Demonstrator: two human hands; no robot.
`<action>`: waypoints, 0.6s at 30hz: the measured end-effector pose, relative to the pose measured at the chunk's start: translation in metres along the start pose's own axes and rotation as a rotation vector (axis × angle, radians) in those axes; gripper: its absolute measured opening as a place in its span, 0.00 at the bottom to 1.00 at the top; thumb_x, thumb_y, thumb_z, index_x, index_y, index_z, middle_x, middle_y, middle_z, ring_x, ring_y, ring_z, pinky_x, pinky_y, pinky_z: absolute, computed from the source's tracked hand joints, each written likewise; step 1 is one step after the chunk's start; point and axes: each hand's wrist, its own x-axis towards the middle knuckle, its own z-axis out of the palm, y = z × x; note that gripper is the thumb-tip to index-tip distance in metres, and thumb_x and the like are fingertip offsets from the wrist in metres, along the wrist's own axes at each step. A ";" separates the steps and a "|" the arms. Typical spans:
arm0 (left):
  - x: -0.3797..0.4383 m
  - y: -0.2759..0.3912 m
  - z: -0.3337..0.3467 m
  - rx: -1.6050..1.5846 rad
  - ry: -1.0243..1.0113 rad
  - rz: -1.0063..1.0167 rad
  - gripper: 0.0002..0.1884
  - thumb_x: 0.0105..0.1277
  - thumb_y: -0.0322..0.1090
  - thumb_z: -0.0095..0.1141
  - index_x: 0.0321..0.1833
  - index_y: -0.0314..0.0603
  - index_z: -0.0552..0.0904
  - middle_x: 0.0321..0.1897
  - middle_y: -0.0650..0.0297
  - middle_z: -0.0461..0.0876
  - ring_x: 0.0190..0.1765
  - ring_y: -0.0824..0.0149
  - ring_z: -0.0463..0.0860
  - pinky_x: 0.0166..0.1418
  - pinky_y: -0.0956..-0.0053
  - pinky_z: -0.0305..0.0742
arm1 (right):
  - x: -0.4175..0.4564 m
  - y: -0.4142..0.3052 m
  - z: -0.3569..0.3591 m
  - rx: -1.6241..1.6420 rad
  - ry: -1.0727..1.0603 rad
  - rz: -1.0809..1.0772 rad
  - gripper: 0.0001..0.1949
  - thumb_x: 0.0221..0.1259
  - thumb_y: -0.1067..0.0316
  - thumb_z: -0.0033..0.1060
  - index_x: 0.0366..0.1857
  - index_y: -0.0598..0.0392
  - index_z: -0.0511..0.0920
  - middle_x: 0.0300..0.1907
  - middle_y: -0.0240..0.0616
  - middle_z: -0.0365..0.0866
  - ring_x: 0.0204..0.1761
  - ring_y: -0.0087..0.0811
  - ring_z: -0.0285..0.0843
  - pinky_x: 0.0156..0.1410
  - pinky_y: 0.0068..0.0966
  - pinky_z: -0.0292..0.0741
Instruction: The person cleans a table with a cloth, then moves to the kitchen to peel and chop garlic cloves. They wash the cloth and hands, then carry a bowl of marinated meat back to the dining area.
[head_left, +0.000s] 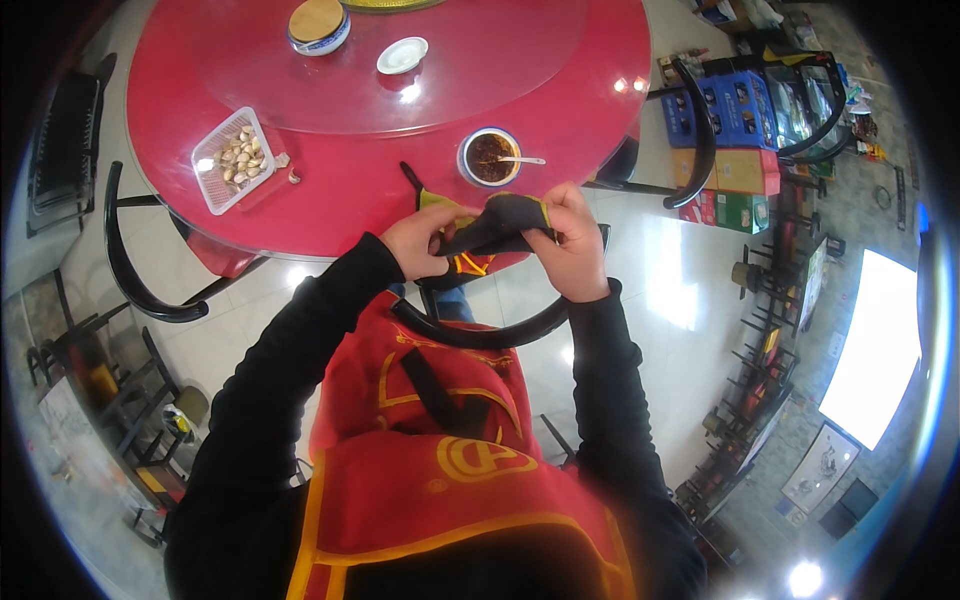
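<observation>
Between both hands, over the near edge of a red round table, is a bunched black cloth piece with yellow-green edging (499, 221). My left hand (424, 240) pinches its left end, and my right hand (568, 244) grips its right end with thumb and fingers. A dark strap (410, 175) sticks out beyond my left hand onto the table. Some red and orange fabric shows beneath the cloth; whether it is the same piece, I cannot tell. I wear a red apron with yellow trim (420, 480).
On the table (337, 180) are a basket of garlic cloves (221, 191), a bowl of dark sauce with a spoon (490, 157), a small white dish (403, 55) and a wooden-lidded bowl (316, 21). A black chair rail (480, 335) curves before me. Blue crates (720, 112) stand at the right.
</observation>
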 end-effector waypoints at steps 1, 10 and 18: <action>0.001 -0.017 0.002 -0.047 -0.051 -0.072 0.31 0.52 0.24 0.62 0.64 0.46 0.78 0.43 0.63 0.76 0.37 0.67 0.77 0.40 0.76 0.72 | 0.001 0.000 0.005 -0.013 0.023 -0.030 0.12 0.53 0.84 0.64 0.41 0.59 0.84 0.38 0.35 0.69 0.42 0.30 0.71 0.45 0.24 0.70; -0.007 -0.047 -0.021 0.426 0.373 0.453 0.19 0.59 0.30 0.66 0.54 0.36 0.79 0.48 0.59 0.79 0.50 0.66 0.81 0.54 0.71 0.76 | 0.007 0.013 0.042 -0.106 0.155 -0.088 0.12 0.53 0.83 0.62 0.41 0.59 0.83 0.38 0.38 0.70 0.41 0.36 0.72 0.45 0.28 0.71; -0.016 -0.019 -0.015 -1.228 0.129 -0.207 0.14 0.73 0.33 0.59 0.58 0.40 0.78 0.48 0.64 0.84 0.49 0.70 0.84 0.54 0.73 0.80 | -0.004 0.015 0.109 -0.547 0.197 -0.196 0.16 0.53 0.73 0.64 0.46 0.41 0.87 0.34 0.32 0.69 0.38 0.34 0.75 0.38 0.31 0.73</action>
